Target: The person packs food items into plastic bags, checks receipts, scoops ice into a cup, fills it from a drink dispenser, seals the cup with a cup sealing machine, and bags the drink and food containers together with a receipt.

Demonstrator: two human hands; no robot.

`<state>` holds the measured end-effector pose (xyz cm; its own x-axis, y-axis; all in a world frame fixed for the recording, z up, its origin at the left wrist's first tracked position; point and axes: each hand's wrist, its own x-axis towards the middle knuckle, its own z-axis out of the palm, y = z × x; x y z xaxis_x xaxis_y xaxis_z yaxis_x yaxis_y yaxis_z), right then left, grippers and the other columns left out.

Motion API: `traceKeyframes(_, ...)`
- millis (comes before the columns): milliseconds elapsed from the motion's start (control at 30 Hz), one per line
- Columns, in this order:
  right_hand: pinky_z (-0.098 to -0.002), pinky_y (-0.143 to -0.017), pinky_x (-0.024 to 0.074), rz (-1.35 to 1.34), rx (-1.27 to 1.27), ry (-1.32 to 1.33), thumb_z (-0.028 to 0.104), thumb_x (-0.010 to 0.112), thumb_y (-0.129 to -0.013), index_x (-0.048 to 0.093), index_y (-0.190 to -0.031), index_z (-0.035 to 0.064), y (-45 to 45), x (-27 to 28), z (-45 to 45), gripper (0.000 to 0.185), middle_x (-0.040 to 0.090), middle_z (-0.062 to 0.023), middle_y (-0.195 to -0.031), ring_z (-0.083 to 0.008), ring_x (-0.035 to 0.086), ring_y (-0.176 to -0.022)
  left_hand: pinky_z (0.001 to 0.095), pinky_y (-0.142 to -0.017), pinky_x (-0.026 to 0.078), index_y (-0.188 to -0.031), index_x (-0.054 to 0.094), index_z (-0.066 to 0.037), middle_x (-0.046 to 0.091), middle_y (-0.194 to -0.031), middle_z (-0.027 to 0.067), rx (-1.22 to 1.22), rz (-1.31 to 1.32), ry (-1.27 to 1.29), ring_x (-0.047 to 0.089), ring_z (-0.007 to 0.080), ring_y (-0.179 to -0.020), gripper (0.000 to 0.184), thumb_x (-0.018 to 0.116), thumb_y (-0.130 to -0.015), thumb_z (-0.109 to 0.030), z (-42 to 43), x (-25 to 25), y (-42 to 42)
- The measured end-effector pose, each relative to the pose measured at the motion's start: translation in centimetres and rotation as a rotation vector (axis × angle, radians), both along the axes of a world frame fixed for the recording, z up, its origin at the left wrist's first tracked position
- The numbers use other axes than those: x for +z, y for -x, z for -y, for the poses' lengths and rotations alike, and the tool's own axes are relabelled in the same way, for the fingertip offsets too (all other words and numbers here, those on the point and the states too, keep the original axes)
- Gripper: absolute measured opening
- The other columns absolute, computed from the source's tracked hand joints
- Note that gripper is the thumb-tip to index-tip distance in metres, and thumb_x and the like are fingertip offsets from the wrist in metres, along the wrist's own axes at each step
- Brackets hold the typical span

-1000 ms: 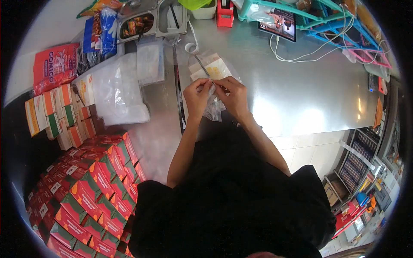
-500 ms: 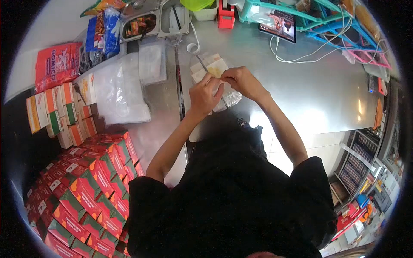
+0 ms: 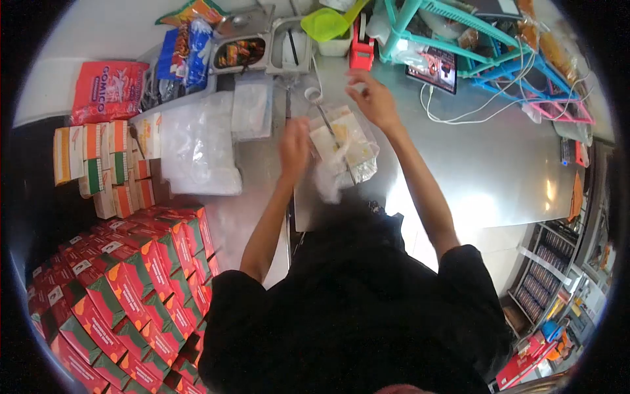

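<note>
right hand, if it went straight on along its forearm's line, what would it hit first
Probably the red dispenser, just ahead of the right hand; its height above the table is unclear, so it might pass over.

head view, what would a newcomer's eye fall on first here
Probably the big pile of red and green boxes filling the lower left. Next, the plastic-wrapped packet on the shiny metal table, with the blurred left hand to its left and the right hand near its upper right. The lit tablet by the teal rack at the upper right also stands out.
</note>
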<state>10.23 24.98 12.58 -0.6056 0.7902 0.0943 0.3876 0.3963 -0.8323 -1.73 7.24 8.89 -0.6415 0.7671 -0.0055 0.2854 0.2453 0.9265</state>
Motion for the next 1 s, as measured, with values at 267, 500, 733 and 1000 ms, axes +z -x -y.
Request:
traceKeyframes(267, -0.0406, -0.070, 0.0457, 0.567, 0.561, -0.417, 0.027, 0.069, -0.065, 0.061, -0.091, 0.0109, 8.5, -10.8, -5.6, 0.031, 0.060, -0.0127, -0.084, -0.0291, 0.057, -0.084, 0.0405, -0.080, 0.039, -0.096, 0.057, -0.006, 0.053, -0.102, 0.0106, -0.132, -0.900, 0.220, 0.046, 0.0314, -0.100, 0.027, 0.060, -0.071, -0.012, -5.1, -7.6, 8.6)
traceKeyframes(500, -0.0410, -0.068, 0.0458, 0.195, 0.000, -0.226, 0.021, 0.062, -0.071, 0.056, -0.091, 0.0014, 1.9, -7.0, -5.3, 0.028, 0.060, -0.0205, -0.082, -0.0346, 0.059, -0.075, 0.0403, -0.072, 0.042, -0.084, 0.055, -0.002, 0.054, -0.089, 0.0127, -0.045, -0.736, 0.021, 0.051, 0.0305, -0.088, 0.018, 0.059, -0.068, -0.009, -5.4, -9.8, 9.5)
traceKeyframes(733, -0.0386, -0.058, 0.0427, -0.197, -0.613, 0.118, 0.026, 0.054, -0.080, 0.054, -0.089, -0.0021, -6.9, -1.4, -1.2, 0.029, 0.058, -0.0195, -0.067, -0.0294, 0.059, -0.065, 0.0348, -0.062, 0.044, -0.081, 0.054, -0.002, 0.055, -0.071, 0.0137, 0.208, -0.263, -0.173, 0.056, 0.0278, -0.068, 0.010, 0.051, -0.072, -0.002, -5.5, -5.6, 8.1)
traceKeyframes(1000, -0.0293, -0.053, 0.0385, -0.252, -0.609, 0.085, 0.026, 0.060, -0.080, 0.059, -0.076, 0.0001, -15.0, 2.3, 3.8, 0.026, 0.054, -0.0038, -0.062, -0.0103, 0.046, -0.058, 0.0435, -0.067, 0.046, -0.097, 0.051, -0.005, 0.057, -0.092, 0.0110, 0.272, 0.373, -0.377, 0.057, 0.0289, -0.084, 0.021, 0.052, -0.080, -0.016, -6.5, -5.4, 8.8)
